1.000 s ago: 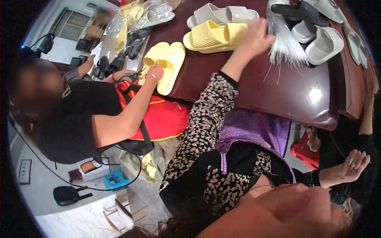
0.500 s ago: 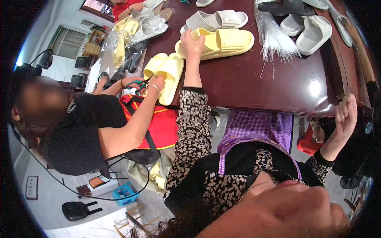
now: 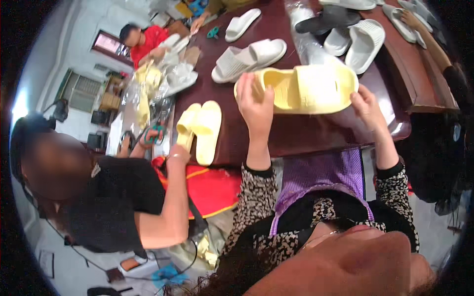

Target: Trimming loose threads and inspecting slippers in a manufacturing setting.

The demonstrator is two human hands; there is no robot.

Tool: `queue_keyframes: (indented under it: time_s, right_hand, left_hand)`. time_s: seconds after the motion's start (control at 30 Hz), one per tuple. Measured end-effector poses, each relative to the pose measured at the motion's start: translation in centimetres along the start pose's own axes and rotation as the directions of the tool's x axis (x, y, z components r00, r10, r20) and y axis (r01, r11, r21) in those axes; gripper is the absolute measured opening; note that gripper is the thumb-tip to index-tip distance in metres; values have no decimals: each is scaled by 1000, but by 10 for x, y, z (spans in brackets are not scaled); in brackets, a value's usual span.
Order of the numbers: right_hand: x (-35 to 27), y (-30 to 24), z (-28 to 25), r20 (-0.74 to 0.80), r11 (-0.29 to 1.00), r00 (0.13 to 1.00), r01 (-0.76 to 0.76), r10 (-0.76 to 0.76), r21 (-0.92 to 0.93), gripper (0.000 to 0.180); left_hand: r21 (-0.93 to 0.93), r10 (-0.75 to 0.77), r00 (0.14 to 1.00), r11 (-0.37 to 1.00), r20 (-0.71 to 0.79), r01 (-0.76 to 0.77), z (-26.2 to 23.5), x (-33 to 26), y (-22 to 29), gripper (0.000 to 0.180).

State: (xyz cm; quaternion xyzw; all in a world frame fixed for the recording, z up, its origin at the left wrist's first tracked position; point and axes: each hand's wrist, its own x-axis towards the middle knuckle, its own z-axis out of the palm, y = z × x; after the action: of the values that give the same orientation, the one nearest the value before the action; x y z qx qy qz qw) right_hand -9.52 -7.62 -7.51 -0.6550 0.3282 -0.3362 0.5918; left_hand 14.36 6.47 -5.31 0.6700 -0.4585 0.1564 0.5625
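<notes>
A glossy dark red table (image 3: pixel 306 133) spreads across a pale-walled room, and the clock here is centred on the yellow slipper (image 3: pixel 318 89) held over it. Between eight and nine, well away, a co-worker's hand (image 3: pixel 148 138) has green-handled scissors (image 3: pixel 154 134); nearer, at eight, lies a yellow pair (image 3: pixel 208 130). Pale grey slippers (image 3: pixel 256 59) rest at ten. At nine, the person's left hand (image 3: pixel 256 103) is half closed around the slipper's end, fingers curled over it, thumb beside the opening. Clear plastic wrapping (image 3: pixel 311 47) sits at twelve, with a black slipper (image 3: pixel 328 20) just past it; two more grey slippers (image 3: pixel 365 47) lie near two. Close at three, the right hand (image 3: pixel 368 106) is nearly closed, thumb and fingers pinching the other end.
</notes>
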Motion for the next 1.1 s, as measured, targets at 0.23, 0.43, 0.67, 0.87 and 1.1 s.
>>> queue_keyframes:
  time_s: [0.23, 0.43, 0.67, 0.87, 1.1]
  right_hand:
    - [5, 41, -8, -91, 993, 990, 112, -107, 44, 37]
    - [-1, 33, -68, -217, 993, 976, 9, -35, -119, 31]
    - [-22, -19, -132, -65, 980, 996, 46, -60, -193, 30]
    - [18, -50, -106, 387, 863, 920, 242, -58, -444, 33]
    - [122, -19, -67, 287, 630, 774, 628, -564, -457, 27]
  left_hand:
    - [72, 61, 996, 995, 69, -66, 17, -16, 12, 43]
    - [206, 85, 996, 976, -31, -77, 4, -5, -22, 43]
    - [-26, 233, 901, 970, 366, -240, -7, 5, -31, 42]
    - [-166, 468, 574, 850, 671, -499, 14, 11, -19, 41]
    - [-89, 504, 456, 736, 733, -671, 58, 9, -10, 43]
